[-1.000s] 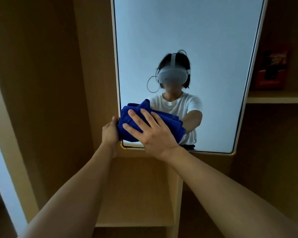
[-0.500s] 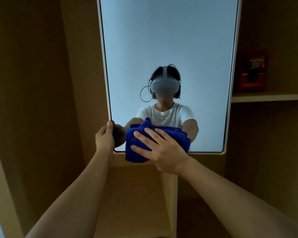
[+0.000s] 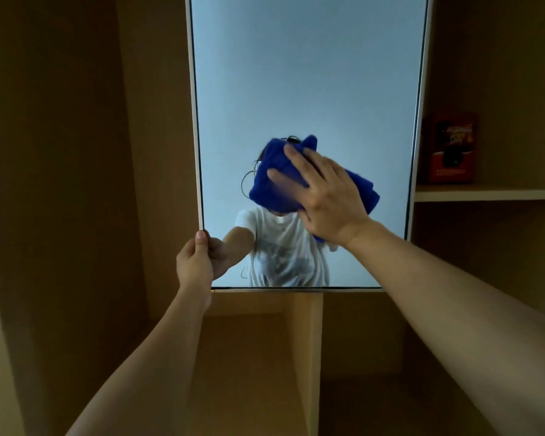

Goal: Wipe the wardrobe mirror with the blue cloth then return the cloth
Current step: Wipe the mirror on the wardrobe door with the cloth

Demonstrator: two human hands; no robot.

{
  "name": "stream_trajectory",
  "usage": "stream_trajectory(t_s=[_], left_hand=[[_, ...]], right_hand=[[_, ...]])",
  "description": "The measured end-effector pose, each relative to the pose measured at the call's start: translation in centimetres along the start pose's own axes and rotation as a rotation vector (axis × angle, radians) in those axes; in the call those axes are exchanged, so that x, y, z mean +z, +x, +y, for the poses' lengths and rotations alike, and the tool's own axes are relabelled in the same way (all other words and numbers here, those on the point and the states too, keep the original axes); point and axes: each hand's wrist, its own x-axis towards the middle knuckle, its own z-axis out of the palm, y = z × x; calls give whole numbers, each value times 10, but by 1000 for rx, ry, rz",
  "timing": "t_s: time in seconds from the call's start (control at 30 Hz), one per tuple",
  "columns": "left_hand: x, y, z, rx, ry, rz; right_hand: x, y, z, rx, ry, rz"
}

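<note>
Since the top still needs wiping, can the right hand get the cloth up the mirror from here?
Probably yes: the right hand presses the blue cloth flat on the mirror, with bare glass above; how far the arm stretches is unclear.

Cloth (image 3: 274,180) deep blue, mirror (image 3: 309,89) pale grey-blue with white frame, wardrobe (image 3: 60,152) tan wood, box (image 3: 452,149) red.

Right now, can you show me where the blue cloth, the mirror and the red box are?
blue cloth (image 3: 274,187): head view, its bare left part.
mirror (image 3: 309,73): head view, upper glass.
red box (image 3: 452,149): head view, its front, on the shelf.
</note>
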Motion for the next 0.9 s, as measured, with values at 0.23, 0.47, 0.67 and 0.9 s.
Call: stream_trajectory(t_s=[0.23,0.47,0.67,0.9], left_hand=[[-1,0,-3,20,-7,4],[0,-1,-5,-14,-6,7],[-5,-2,-3,9,48,-48],[-8,-1,-6,56,101,-21]], right_hand=[[-20,65,10,237,41,6],[3,22,-22,162,90,35],[22,-39,-87,88,240,-90],[32,-95,-113,-3,249,-182]])
